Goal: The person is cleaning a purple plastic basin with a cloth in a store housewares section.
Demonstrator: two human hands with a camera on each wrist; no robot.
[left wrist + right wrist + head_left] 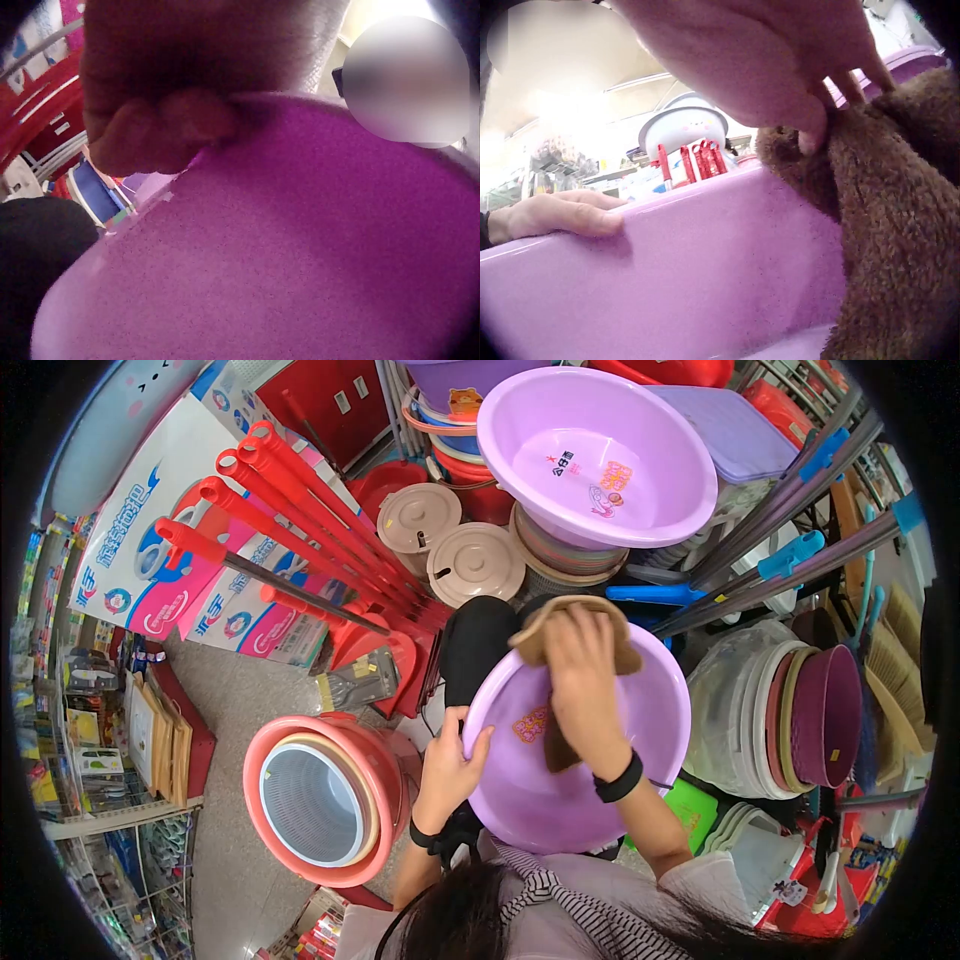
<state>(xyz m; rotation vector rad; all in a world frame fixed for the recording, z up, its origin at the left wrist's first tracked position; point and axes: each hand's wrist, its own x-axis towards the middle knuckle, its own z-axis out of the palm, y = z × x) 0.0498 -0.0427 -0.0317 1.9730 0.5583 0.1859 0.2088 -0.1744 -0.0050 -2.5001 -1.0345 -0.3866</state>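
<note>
Red poles (pixel 300 518) bunched, leaning. White boxes (pixel 125 545) with pink and blue print left of poles. Red cabinet (pixel 335 400) beyond poles. Beige lidded bins (pixel 475 558) right of poles. Pink bucket (pixel 257 785) below poles, grey basket (pixel 312 805) inside. Blue-tipped grey sticks (pixel 735 540) far right of poles.

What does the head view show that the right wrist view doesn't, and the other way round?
Only the head view: the salmon basin on the floor with the grey-blue basket nested in it, the round beige lids, and the orange sticker inside the held purple basin.

Only the right wrist view: the ceiling with its bright lights.

Both: the left hand gripping that basin's rim, the right hand holding the fuzzy brown cloth, and the red handles beyond.
</note>
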